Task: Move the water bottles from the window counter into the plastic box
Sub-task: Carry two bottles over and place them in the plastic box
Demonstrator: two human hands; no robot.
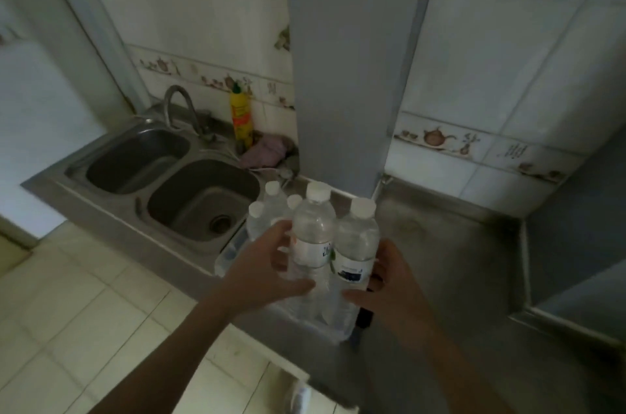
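So the person is holding two bottles upright over the counter's (440, 244) front edge, just right of the sink (203, 203). Left hand (267, 271) is curling its fingers around the left bottle (313, 234), right hand (389, 284) is gripping the right bottle (357, 244). Three more bottles (271, 207) are standing in the box (230, 252) behind them, beside the sink. A yellow bottle (241, 118) is sitting by the tap (183, 108).

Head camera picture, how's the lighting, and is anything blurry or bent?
Head view: dim and greyish, brightest on the floor tiles; wide-angle bending tilts the walls and grey pillar; both hands and the two held bottles look soft, labels unreadable.
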